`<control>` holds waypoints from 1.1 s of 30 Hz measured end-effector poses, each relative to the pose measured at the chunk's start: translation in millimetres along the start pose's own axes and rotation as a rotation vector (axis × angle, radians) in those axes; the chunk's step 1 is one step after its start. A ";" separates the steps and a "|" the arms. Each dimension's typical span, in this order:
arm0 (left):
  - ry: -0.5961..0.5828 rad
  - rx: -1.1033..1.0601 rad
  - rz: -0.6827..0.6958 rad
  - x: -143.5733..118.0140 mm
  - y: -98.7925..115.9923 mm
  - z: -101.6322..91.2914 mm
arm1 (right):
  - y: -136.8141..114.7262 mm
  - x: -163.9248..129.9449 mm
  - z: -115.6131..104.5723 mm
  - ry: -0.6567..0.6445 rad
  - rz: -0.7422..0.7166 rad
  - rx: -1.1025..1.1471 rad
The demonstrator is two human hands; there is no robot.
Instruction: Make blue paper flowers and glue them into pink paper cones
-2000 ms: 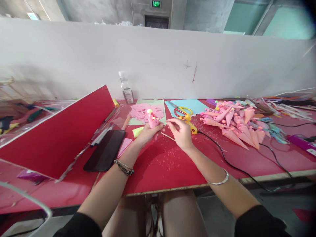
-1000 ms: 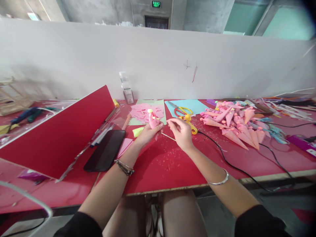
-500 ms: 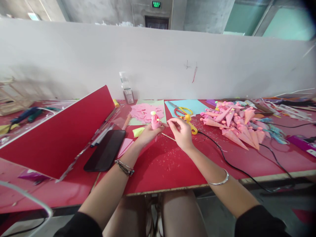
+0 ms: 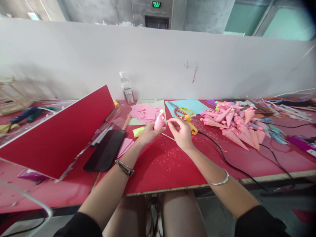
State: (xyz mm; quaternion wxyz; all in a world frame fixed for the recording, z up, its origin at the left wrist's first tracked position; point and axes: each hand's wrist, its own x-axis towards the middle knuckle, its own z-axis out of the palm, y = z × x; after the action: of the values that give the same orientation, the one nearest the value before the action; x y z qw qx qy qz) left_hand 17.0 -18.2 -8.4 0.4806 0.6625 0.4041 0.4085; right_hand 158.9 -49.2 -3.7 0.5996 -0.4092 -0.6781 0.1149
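Left hand (image 4: 148, 133) grips a small pink paper cone (image 4: 159, 121); right hand (image 4: 182, 133) pinches its tip above the red counter (image 4: 168, 164).

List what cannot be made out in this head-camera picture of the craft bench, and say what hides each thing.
- Base of the small pink paper cone: covered by the left hand holding it.
- What the right hand pinches: too small; whether its grip holds anything is unclear.
- Label on the clear plastic bottle: too small, blurred.
- Green sign lettering: too small.
- Black cable end: runs off the red table edge.
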 end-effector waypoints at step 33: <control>0.049 0.780 0.403 5.5 -19.8 -4.4 | -0.6 -0.8 -1.0 0.063 -0.038 0.032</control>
State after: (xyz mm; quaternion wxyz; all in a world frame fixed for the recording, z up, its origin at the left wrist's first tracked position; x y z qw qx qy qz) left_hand 12.0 -7.6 -25.8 0.0956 0.8500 0.4022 0.3266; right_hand 159.5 -50.4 -3.6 0.6293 -0.3899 -0.6646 0.1013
